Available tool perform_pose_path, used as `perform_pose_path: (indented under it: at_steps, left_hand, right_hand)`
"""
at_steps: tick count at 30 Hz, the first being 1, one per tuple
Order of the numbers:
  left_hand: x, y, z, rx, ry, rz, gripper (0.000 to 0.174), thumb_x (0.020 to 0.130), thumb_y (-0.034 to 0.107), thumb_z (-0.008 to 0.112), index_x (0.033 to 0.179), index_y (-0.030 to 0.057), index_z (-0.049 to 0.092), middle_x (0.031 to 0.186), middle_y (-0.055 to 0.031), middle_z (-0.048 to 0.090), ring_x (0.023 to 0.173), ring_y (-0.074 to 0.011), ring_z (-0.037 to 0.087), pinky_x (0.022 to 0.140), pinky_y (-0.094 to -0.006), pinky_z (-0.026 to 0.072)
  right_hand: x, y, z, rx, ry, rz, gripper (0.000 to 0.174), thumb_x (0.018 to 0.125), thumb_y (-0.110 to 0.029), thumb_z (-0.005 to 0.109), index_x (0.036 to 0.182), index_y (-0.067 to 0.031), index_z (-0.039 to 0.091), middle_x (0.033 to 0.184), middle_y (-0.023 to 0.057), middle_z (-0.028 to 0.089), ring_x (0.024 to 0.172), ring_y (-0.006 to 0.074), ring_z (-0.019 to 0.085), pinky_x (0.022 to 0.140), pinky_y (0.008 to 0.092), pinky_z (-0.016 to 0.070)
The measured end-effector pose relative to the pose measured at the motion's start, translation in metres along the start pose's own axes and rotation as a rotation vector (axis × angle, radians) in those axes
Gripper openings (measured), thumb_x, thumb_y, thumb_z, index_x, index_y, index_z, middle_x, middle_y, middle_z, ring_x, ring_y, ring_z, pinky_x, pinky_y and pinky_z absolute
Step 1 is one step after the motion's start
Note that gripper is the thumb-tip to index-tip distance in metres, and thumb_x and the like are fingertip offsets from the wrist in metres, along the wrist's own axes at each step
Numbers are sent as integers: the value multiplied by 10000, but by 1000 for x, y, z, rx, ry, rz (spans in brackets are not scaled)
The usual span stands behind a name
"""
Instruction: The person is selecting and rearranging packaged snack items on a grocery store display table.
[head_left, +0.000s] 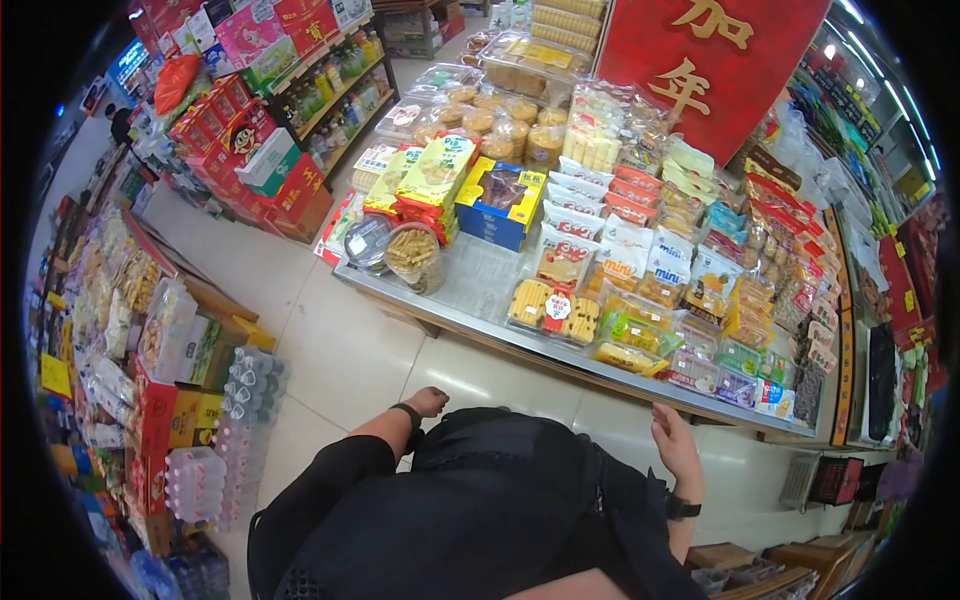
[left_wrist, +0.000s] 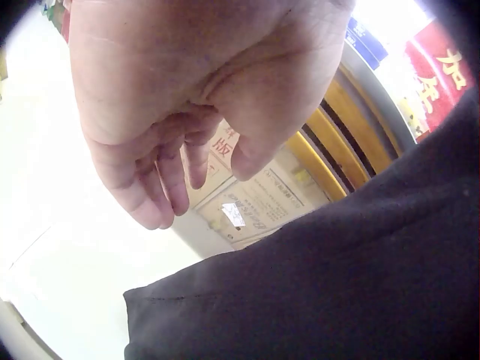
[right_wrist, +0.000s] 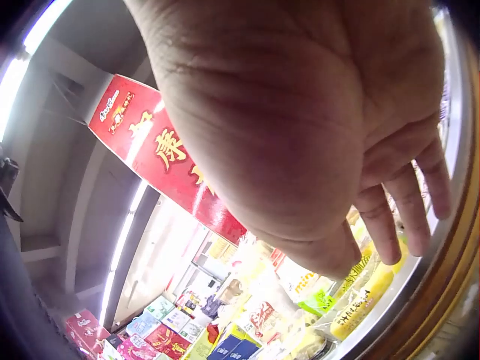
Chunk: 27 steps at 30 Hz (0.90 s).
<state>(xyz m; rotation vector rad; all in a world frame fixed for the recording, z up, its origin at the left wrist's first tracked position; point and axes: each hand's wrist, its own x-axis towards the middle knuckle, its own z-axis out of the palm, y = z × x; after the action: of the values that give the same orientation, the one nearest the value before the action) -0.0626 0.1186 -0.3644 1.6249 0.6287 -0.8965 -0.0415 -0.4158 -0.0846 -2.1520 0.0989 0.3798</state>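
Observation:
Nothing is in my left hand (head_left: pixel 428 402), which hangs beside the body with its fingers loosely curled. In the left wrist view, a printed cardboard box (left_wrist: pixel 255 202) shows low behind that hand. My right hand (head_left: pixel 676 440) is held out on the right, before the front edge of a display table (head_left: pixel 480 275), and it too holds nothing. The right wrist view has its fingers (right_wrist: pixel 409 217) relaxed and slightly spread, overlapping yellow snack packs (right_wrist: pixel 364 304). Nearest to the right hand on the table are clear trays of small packs (head_left: pixel 690 365) and a pack of cookies (head_left: pixel 553 312).
On the table's left part stand a blue and yellow box (head_left: pixel 500 203), a tub of stick snacks (head_left: pixel 414 257) and green snack bags (head_left: pixel 437 170). A red sign (head_left: pixel 700 70) rises behind. Shrink-wrapped bottles (head_left: pixel 250 390) and a goods shelf stand at left across the tiled floor (head_left: pixel 370 350).

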Motion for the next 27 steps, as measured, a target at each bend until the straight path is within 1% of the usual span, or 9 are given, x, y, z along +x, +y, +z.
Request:
perform_pose_path:
  at_steps: [2, 9, 12, 13, 14, 15, 16, 22, 27]
  left_hand:
    - [-13, 8, -1, 200, -27, 37, 396, 902, 322, 600, 1031, -45, 674, 811, -108, 662, 700, -200, 634, 605, -329, 535]
    - [-17, -14, 4, 178, 70, -14, 370, 905, 308, 584, 996, -36, 686, 831, -137, 686, 726, -228, 660, 660, -361, 550]
    - [-5, -20, -1, 362, 57, 94, 364, 898, 326, 567, 882, -14, 695, 786, -155, 699, 714, -269, 679, 688, -398, 549]
    - [-5, -16, -6, 437, 57, 283, 410, 900, 362, 537, 789, -3, 689, 750, -161, 702, 694, -297, 683, 683, -413, 545]
    - [-13, -9, 2, 347, 141, 87, 427, 899, 368, 523, 784, -6, 692, 747, -156, 703, 677, -293, 680, 682, -423, 544]
    - [-25, 7, 2, 355, 143, 116, 429, 888, 369, 529, 793, -15, 694, 750, -159, 699, 673, -282, 679, 672, -418, 547]
    - [-21, 10, -1, 284, 87, 44, 400, 877, 353, 576, 936, -28, 682, 794, -118, 678, 680, -208, 641, 624, -352, 543]
    - [-16, 11, 12, 189, 144, 63, 394, 865, 342, 568, 897, -27, 703, 789, -146, 695, 670, -242, 662, 636, -363, 550]
    - [-19, 6, 9, 158, 141, 28, 399, 866, 326, 586, 1003, -27, 709, 802, -145, 692, 668, -233, 655, 615, -357, 549]
  right_hand:
    - [2, -3, -2, -14, -5, -17, 419, 945, -99, 584, 1357, -57, 522, 1267, 172, 631, 1171, 266, 613, 988, 359, 470]
    - [0, -11, -14, -10, -89, 58, 422, 973, -60, 570, 1384, -22, 482, 1293, 157, 596, 1200, 216, 574, 1028, 326, 443]
    - [1, -14, -18, 2, -102, 25, 427, 979, -71, 571, 1394, -26, 483, 1288, 153, 601, 1181, 211, 578, 1029, 327, 441]
    - [-6, -10, -14, 23, -40, 48, 425, 983, -77, 559, 1397, -23, 478, 1309, 165, 586, 1200, 229, 572, 1034, 335, 438]
    - [2, -9, -19, 1, -68, 51, 424, 986, -82, 547, 1399, -21, 472, 1329, 177, 571, 1220, 248, 566, 1039, 343, 435]
    - [2, -4, -17, 26, -71, 47, 418, 989, -76, 539, 1397, -16, 472, 1329, 183, 565, 1234, 240, 553, 1049, 337, 426]
    - [-1, -2, -17, 25, -70, 47, 418, 989, -76, 539, 1397, -16, 472, 1329, 183, 565, 1234, 240, 553, 1049, 337, 426]
    - [-3, -11, -20, -4, -87, 68, 424, 987, -72, 541, 1399, -11, 464, 1335, 176, 564, 1250, 228, 539, 1054, 335, 422]
    - [1, -11, -18, -4, -99, 51, 426, 986, -77, 544, 1398, -6, 459, 1347, 188, 561, 1248, 237, 550, 1051, 335, 428]
